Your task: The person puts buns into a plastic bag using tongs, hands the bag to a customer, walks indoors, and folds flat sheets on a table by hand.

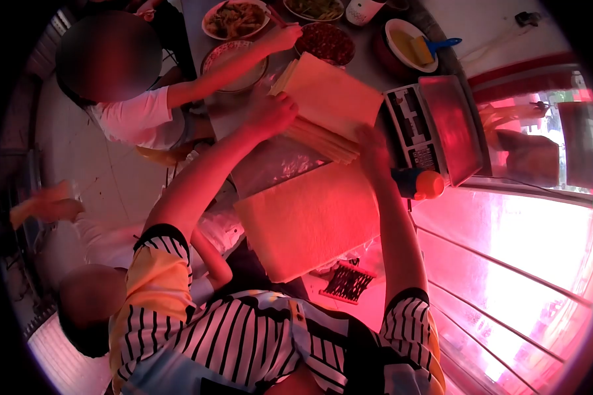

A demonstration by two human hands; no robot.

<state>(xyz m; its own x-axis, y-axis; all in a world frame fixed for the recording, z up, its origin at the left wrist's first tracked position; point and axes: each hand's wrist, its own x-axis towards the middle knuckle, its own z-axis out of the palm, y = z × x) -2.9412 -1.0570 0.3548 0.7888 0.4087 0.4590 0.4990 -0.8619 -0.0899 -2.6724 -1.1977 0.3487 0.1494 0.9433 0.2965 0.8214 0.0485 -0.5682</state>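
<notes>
A stack of thin, square, pale sheets [339, 92] is held tilted above the table between my hands. My left hand [275, 120] has its fingers closed on the left edge of the stack. Around the right corner, my right hand [373, 153] grips the stack, its fingers partly hidden and a little blurred. Nearer my body lies a second, larger flat stack of similar sheets [313, 220]. Red light tints everything, so true colours are hard to tell.
Beyond the stack stand a plate of food [235, 18], a bowl [234, 62] and a dish of red chopped food [324, 45]. A scale [412, 125] and an orange-capped bottle [429, 185] are at right. A blue-handled brush [428, 47] rests in a bowl. Another person's arm [234, 69] reaches across.
</notes>
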